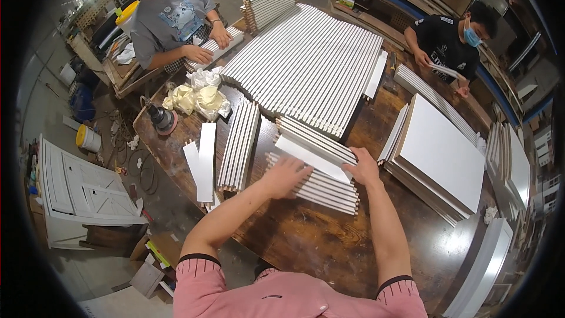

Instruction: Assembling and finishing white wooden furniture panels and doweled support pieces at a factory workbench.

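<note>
A white slat (315, 158) lies with its flat face up across a short row of slats set on edge. My right hand (363, 168) grips this slat at its right end, fingers closed over the edge. My left hand (286, 175) rests by its lower left side, fingers stretched out over the nearer slats (326, 191). Beyond the flat slat, more edge-on slats (315, 138) stand side by side. To the left is a separate bundle of slats (239, 147), with a few loose white slats (206, 162) beside it.
A large row of white slats (312, 59) covers the table's far part. White panels (444, 147) are stacked at right. Crumpled cloths (200, 97) and a sander (161, 119) sit at left. Two masked co-workers handle slats, one far left (176, 23), one far right (450, 44).
</note>
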`<state>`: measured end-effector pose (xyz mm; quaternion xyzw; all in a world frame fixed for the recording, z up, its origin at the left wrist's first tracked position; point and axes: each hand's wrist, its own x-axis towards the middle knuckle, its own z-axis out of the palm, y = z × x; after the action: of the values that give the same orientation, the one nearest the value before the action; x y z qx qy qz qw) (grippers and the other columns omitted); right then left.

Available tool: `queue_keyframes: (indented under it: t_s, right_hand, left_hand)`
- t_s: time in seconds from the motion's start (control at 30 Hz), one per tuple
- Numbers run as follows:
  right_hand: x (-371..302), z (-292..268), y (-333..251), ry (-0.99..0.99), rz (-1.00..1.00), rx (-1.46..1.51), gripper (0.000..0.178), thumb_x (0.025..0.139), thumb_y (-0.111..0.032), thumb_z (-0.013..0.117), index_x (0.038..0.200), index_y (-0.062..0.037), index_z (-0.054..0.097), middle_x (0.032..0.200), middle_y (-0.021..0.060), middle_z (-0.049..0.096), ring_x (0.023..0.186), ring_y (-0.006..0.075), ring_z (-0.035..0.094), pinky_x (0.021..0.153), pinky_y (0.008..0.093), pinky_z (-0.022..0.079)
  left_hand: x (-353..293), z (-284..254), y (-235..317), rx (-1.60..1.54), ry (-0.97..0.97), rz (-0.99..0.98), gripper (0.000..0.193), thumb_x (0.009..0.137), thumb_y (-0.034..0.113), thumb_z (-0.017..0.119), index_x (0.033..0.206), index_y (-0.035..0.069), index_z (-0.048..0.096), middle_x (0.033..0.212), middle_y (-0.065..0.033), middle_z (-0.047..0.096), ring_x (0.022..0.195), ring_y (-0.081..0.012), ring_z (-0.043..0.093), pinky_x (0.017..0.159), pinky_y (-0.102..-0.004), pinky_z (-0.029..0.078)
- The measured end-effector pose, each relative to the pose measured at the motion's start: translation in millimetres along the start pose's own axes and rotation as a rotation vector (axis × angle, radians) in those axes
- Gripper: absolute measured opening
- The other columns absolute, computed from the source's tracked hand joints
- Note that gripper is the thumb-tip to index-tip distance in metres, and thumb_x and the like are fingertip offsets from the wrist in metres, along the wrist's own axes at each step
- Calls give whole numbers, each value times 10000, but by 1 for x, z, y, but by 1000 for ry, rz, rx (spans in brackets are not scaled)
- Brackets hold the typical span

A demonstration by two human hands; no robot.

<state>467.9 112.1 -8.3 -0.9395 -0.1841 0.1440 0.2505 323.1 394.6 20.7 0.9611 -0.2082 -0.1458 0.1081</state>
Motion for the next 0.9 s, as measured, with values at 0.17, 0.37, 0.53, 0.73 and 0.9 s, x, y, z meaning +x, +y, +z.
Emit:
queue_keyframes:
  t_s: [0.17,0.37,0.53,0.73,0.9]
  right_hand:
    - [-66,-14,23,-20,44,11,634,803,-343,826,1348,-92,621,1242,122,632,1157,337,624,993,404,501]
    - [-202,-22,87,129,243,-51,609,752,-233,870,1286,-76,623,1189,149,629,1115,369,618,975,424,505]
    - [-266,-22,109,183,345,-67,615,750,-222,875,1285,-64,616,1189,166,629,1125,381,610,974,437,505]
    - [-240,-12,79,192,263,-121,640,774,-330,851,1325,-107,615,1255,156,651,1168,365,615,1006,477,473]
    - [-220,5,84,204,305,-130,621,795,-469,814,1303,-153,645,1208,112,692,1150,341,629,953,485,459]
  left_hand:
    - [-42,45,40,-129,205,66,1061,661,331,932,1542,113,381,1356,-164,491,1307,-375,456,1131,-534,341]
    - [-62,50,76,-196,114,115,1047,661,375,939,1538,152,411,1388,-167,493,1322,-377,459,1136,-549,336]
    - [-35,25,58,-277,27,46,861,820,592,769,1496,136,493,1459,-175,506,1400,-375,435,1167,-565,315]
    - [53,33,3,44,251,197,799,804,456,824,1482,158,524,1547,-152,471,1495,-341,359,1206,-588,272]
    - [58,29,8,-35,-60,110,808,846,425,794,1542,186,460,1601,-163,391,1528,-358,292,1244,-619,211]
